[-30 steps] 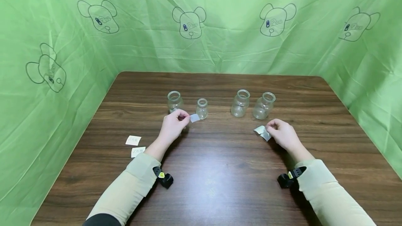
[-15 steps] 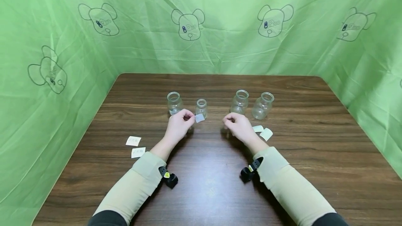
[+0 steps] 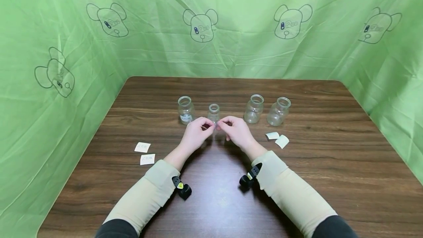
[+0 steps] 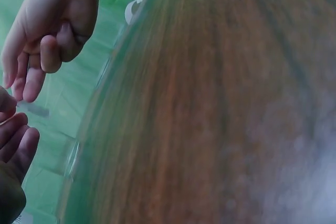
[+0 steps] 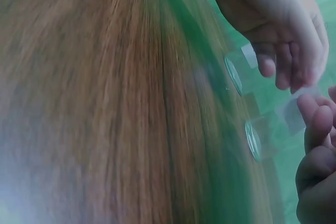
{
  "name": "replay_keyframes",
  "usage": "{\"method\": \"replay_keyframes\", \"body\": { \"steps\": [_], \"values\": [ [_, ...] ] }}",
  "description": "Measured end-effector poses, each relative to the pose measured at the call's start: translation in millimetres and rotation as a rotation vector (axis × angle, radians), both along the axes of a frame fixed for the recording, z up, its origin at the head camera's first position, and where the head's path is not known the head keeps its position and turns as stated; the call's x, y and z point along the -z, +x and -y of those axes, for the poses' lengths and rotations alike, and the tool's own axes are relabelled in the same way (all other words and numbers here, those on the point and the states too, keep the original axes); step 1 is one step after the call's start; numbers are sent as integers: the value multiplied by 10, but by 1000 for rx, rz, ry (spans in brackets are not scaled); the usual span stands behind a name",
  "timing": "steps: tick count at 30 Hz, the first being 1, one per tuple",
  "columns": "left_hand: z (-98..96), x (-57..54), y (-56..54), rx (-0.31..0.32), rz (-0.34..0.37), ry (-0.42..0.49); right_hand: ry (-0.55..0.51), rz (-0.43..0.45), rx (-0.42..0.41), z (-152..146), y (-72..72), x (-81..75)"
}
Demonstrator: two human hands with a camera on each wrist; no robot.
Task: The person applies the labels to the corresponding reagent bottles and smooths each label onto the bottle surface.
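A small label (image 5: 292, 115) is stretched between my two hands, right in front of the small glass jar (image 3: 214, 109). My left hand (image 3: 197, 133) pinches one side of it between thumb and forefinger. The fingertips of my right hand (image 3: 237, 132) pinch the opposite edge, so the hands nearly meet. From the left wrist view the label (image 4: 34, 109) looks thin and edge-on. To the left stands a larger glass jar (image 3: 185, 106) with a label (image 3: 186, 118) on its front.
Two unlabelled glass jars (image 3: 253, 109) (image 3: 278, 112) stand at the right. In front of them lie two pale, curled paper pieces (image 3: 272, 136) (image 3: 282, 141). Two white labels with handwriting (image 3: 142, 147) (image 3: 147, 159) lie at the left. A green curtain (image 3: 244, 58) hangs behind the wooden table (image 3: 218, 208).
My right hand has dropped a curled paper piece by the right jars and moved left to the label. My left hand has shifted slightly right with the label.
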State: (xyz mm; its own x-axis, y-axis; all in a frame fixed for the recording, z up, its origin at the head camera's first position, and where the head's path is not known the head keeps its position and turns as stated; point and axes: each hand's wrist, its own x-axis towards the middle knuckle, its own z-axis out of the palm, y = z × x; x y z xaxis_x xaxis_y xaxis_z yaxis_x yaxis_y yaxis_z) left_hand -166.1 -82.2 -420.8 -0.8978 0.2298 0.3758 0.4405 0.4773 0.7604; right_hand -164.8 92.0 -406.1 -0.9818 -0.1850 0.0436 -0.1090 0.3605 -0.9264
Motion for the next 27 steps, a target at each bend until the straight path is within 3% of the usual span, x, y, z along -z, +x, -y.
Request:
{"method": "replay_keyframes", "body": {
  "steps": [7, 11, 19, 23, 27],
  "values": [
    [-18, 8, 5, 51, -39, 13, -38, 20, 63, 62, -20, 21],
    [0, 17, 1, 14, -17, 16, -35, 11, 79, 66, -29, 19],
    [66, 82, -73, -168, 175, 159, -43, -24, 67, 77, -79, 20],
    [70, 115, -107, -179, 245, 219, -18, -32, 52, 87, -103, 38],
    [64, 133, -125, -184, 262, 240, 34, -47, 48, 80, -121, 81]
  ]
}}
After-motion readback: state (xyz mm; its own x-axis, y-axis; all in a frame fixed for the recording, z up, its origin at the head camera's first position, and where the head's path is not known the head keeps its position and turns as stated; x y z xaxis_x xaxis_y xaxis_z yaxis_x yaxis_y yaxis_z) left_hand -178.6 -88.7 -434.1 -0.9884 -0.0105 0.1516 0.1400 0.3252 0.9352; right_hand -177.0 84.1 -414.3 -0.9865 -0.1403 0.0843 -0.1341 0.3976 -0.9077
